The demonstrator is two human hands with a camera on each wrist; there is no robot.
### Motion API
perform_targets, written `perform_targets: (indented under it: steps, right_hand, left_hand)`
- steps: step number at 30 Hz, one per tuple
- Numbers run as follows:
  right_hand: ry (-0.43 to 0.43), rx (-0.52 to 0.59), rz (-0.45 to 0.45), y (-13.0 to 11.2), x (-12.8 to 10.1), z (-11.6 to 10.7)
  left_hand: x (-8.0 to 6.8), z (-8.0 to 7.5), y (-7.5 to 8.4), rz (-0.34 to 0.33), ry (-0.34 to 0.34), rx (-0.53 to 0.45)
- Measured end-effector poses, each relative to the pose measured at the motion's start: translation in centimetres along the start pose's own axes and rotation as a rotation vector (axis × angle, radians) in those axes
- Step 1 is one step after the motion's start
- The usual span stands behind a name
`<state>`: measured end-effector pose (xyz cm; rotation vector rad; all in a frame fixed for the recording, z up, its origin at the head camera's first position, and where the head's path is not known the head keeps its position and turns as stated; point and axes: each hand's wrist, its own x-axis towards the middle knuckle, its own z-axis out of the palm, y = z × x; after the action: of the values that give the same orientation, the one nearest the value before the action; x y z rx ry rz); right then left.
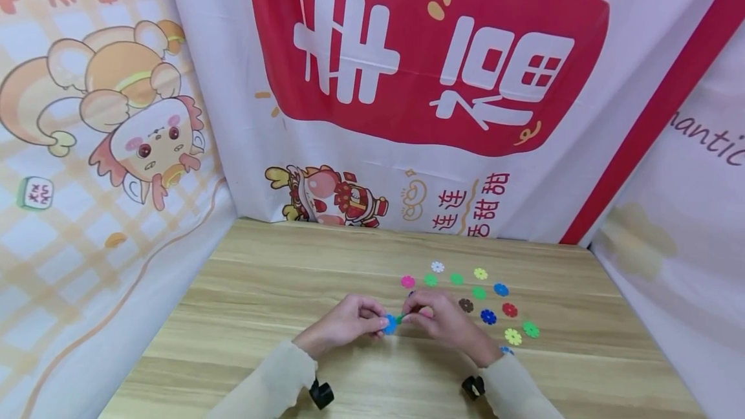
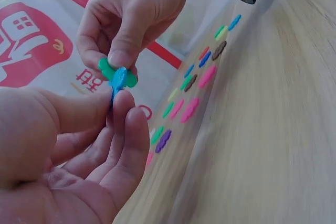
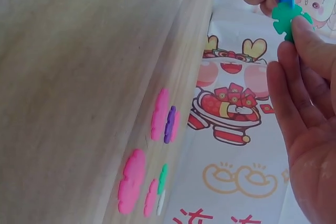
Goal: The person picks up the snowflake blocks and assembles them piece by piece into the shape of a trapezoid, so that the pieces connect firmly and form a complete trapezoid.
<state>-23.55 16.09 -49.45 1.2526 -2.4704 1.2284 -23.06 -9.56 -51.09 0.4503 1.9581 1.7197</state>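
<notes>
Between thumb and fingertips, my left hand pinches a blue notched plastic disc, a flower-shaped interlocking piece. Opposite it, my right hand pinches a green disc of the same kind. The two pieces meet edge to edge and stand crosswise, the blue disc seen edge-on against the green disc in the left wrist view. Both hands are raised over the wooden table, close together. Fingers hide parts of both discs.
Several loose discs lie flat to the right on the wooden table, among them a pink disc, a brown disc, a red disc and a yellow disc. A printed cloth hangs behind the table.
</notes>
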Motion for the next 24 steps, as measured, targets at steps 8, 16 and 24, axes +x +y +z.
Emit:
perform_targets:
  steps: [8, 16, 24]
  right_hand:
    - [0.053, -0.113, -0.061, -0.4, 0.2, 0.3]
    - [-0.064, -0.077, -0.028, 0.1, 0.1, -0.8]
    - [-0.204, -0.074, 0.150, 0.1, 0.2, -2.4]
  left_hand:
    - [0.7, 0.8, 0.3, 0.009, 0.072, 0.045]
    - [0.7, 0.7, 0.5, 0.003, 0.049, 0.168]
    - [1.0, 1.0, 0.9, 0.201, 0.070, 0.351]
